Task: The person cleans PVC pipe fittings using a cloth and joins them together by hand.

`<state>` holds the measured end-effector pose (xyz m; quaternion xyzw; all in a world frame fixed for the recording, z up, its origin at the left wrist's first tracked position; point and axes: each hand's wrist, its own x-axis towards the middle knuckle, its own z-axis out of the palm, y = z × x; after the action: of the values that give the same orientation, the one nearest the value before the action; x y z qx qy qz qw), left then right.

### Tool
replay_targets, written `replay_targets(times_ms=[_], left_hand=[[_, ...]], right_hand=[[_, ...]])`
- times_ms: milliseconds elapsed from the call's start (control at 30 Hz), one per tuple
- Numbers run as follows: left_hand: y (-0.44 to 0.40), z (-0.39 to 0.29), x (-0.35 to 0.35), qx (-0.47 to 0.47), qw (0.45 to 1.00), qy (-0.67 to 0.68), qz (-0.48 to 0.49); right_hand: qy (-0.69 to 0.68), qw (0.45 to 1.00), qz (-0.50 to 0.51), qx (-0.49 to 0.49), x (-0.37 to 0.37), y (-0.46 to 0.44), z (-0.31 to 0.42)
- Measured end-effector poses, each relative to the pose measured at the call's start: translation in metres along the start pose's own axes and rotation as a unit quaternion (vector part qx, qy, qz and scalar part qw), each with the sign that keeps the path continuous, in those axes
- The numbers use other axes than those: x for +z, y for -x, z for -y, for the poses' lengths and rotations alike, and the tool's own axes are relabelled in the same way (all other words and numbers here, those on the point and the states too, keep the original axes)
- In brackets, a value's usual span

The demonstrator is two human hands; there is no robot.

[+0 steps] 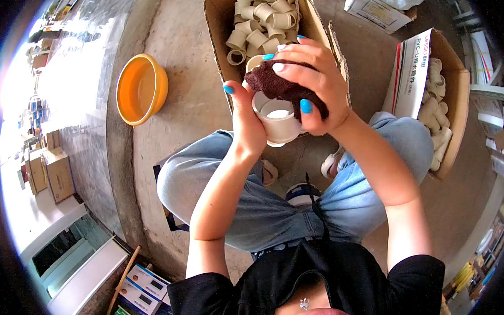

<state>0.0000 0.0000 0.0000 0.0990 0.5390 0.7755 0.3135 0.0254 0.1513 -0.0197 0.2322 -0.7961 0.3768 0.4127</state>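
Observation:
My left hand (247, 123) is closed around the side of a white plastic pipe fitting (281, 128), its round opening tilted up toward me. In my right hand (324, 76) a dark brown cloth (273, 81) is gripped and pressed over the far rim of the fitting. The cloth covers part of the fitting, and some left fingers are hidden behind it. Just beyond both hands stands an open cardboard box (218, 48) holding many cream pipe fittings (264, 12).
An orange plastic basin (162, 87) sits on the concrete floor to the left. At the right, another open carton (409, 71) contains more fittings (431, 108). A white box (373, 14) lies at the far right. Stacked boxes (142, 287) are at the lower left.

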Motion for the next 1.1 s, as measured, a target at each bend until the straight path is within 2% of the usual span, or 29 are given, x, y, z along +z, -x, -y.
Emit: replay_targets(times_ms=[67, 100, 133, 167, 267, 300, 333, 367, 400, 433, 467, 567, 633, 700, 733, 767, 833, 933, 967, 1033, 1100], left_hand=[[-0.002, 0.003, 0.004, 0.008, 0.999, 0.019, -0.039], [0.0, 0.005, -0.006, -0.001, 0.991, 0.134, 0.005], [-0.005, 0.016, -0.021, -0.007, 0.967, 0.251, 0.053], [-0.007, 0.026, -0.029, -0.02, 0.949, 0.306, 0.069], [-0.011, 0.034, -0.024, -0.056, 0.885, 0.458, 0.069], [-0.007, 0.029, -0.023, -0.031, 0.967, 0.252, 0.008], [-0.007, 0.024, -0.018, -0.027, 0.98, 0.195, -0.001], [-0.007, 0.019, -0.009, -0.053, 0.964, 0.254, -0.054], [-0.004, 0.011, -0.008, -0.023, 0.988, 0.146, -0.032], [-0.005, 0.009, -0.006, -0.012, 0.995, 0.081, -0.054], [-0.006, 0.007, -0.005, -0.004, 0.997, 0.015, -0.076], [-0.007, 0.0, 0.008, 0.022, 0.993, -0.025, -0.115], [-0.007, 0.002, -0.004, -0.013, 0.996, -0.056, -0.066], [0.0, 0.004, 0.002, 0.03, 0.987, -0.152, -0.047], [-0.001, 0.01, 0.006, 0.098, 0.976, -0.184, -0.066], [-0.002, 0.014, 0.005, 0.122, 0.968, -0.204, -0.08], [-0.003, 0.012, 0.006, 0.145, 0.963, -0.207, -0.096], [-0.003, 0.006, -0.002, 0.06, 0.987, -0.094, -0.114], [-0.006, 0.006, -0.005, 0.026, 0.99, -0.035, -0.132], [-0.012, 0.007, -0.008, -0.017, 0.981, 0.098, -0.164], [-0.017, 0.011, -0.02, -0.053, 0.968, 0.196, -0.148]], right_hand=[[0.014, 1.0, -0.023, 0.005, 0.006, 0.0, 0.008], [-0.022, 0.998, -0.047, 0.025, 0.017, -0.002, 0.019], [-0.025, 0.999, -0.018, 0.025, 0.019, -0.002, 0.031], [-0.028, 0.999, 0.012, 0.023, 0.02, -0.002, 0.041], [0.0, 1.0, 0.008, 0.004, 0.028, 0.004, 0.044], [-0.013, 1.0, 0.013, 0.01, 0.028, 0.005, 0.041], [-0.01, 1.0, 0.025, 0.009, 0.024, 0.005, 0.04], [-0.008, 0.999, 0.036, 0.008, 0.018, 0.004, 0.038], [-0.005, 0.999, 0.048, 0.007, 0.014, 0.003, 0.036], [-0.004, 0.999, 0.035, 0.012, 0.012, 0.0, 0.032], [-0.003, 0.999, 0.016, 0.043, 0.013, 0.0, 0.026], [-0.005, 0.991, -0.039, 0.131, 0.014, 0.001, 0.019], [0.016, 0.971, -0.105, 0.214, 0.02, 0.001, 0.01], [0.018, 0.948, -0.13, 0.289, 0.023, 0.0, 0.002], [-0.005, 0.94, -0.141, 0.311, 0.024, 0.001, 0.002], [-0.027, 0.931, -0.151, 0.331, 0.024, 0.002, 0.003], [-0.07, 0.92, -0.179, 0.341, 0.027, 0.0, 0.01], [-0.142, 0.903, -0.179, 0.363, 0.026, -0.004, 0.031], [-0.157, 0.912, -0.166, 0.341, 0.025, -0.005, 0.039], [-0.103, 0.957, -0.124, 0.241, 0.027, 0.0, 0.041], [-0.111, 0.975, -0.052, 0.186, 0.028, 0.004, 0.046]])
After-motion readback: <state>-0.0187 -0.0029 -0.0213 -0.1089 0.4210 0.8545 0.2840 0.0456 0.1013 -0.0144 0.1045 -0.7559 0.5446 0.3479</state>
